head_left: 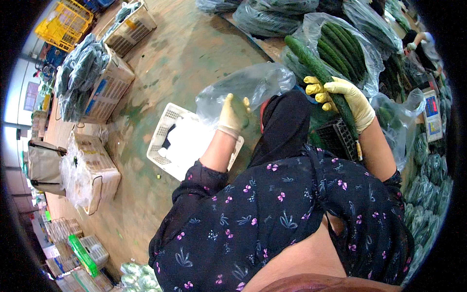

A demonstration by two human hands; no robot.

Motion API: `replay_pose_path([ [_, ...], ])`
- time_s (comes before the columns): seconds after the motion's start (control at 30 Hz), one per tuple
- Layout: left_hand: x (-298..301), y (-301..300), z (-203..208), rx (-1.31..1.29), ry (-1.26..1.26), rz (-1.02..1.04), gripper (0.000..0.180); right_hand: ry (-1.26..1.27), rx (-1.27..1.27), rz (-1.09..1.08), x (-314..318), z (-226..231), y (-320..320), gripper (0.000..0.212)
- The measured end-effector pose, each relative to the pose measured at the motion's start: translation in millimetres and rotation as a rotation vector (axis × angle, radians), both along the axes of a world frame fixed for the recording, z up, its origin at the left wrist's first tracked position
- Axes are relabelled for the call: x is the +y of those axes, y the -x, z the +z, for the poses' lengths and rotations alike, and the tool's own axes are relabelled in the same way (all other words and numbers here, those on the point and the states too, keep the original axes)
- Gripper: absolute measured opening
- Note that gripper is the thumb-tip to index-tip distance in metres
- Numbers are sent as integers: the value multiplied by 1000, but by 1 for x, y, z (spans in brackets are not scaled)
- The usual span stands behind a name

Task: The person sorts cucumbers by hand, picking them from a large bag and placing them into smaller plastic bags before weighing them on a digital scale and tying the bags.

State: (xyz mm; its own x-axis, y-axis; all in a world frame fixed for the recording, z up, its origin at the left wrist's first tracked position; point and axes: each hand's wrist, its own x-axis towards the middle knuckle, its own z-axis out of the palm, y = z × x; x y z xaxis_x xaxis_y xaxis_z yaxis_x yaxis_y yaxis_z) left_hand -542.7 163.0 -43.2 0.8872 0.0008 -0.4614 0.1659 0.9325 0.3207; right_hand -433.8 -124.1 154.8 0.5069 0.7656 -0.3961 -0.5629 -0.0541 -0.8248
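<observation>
1 long green cucumber (319,72) slants through the upper right of the frame, the gloved right hand (354,102) curling its fingers around the middle. It looks firm and fairly weighty, liable to snap if bent — the middle seems the best hold. Left of centre, the gloved left hand (232,117) meets a clear plastic bag (262,80) — limp, probably slippery; whether those fingers pinch it, I cannot tell.
</observation>
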Motion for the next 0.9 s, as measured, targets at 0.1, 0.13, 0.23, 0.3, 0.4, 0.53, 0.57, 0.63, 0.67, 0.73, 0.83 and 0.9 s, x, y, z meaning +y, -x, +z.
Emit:
replay_pose_path([
  [0.1,19,-25,-4,158,-136,324,33,-8,-27,-27,-10,-6,-4,46],
  [0.13,29,-32,-2,121,-234,333,31,-9,-56,-43,-20,-5,-5,46],
  [0.23,45,-45,15,-200,-338,147,30,-113,-1,-165,-45,-6,6,48],
  [0.3,35,-46,54,-126,-505,41,30,38,-280,-256,-60,-7,19,53],
  [0.4,31,-60,75,-231,-420,71,35,-16,-486,-458,-94,10,37,60],
  [0.53,0,-81,93,-347,-190,-76,49,49,-860,-799,-174,44,75,64],
  [0.57,-21,-86,110,-431,-170,-154,47,27,-925,-837,-195,51,80,62],
  [0.63,-54,-101,135,-630,-48,-335,43,4,-1051,-919,-229,63,87,52],
  [0.67,-76,-109,148,-690,-29,-386,44,4,-1100,-936,-247,68,89,42],
  [0.73,-120,-119,178,-609,-188,-438,44,48,-1114,-1091,-276,64,90,33],
  [0.83,-191,-131,213,-742,-532,-600,46,135,-1135,-1144,-300,44,67,27],
  [0.9,-240,-150,219,-890,-744,-731,42,236,-1092,-1113,-314,19,45,29],
])
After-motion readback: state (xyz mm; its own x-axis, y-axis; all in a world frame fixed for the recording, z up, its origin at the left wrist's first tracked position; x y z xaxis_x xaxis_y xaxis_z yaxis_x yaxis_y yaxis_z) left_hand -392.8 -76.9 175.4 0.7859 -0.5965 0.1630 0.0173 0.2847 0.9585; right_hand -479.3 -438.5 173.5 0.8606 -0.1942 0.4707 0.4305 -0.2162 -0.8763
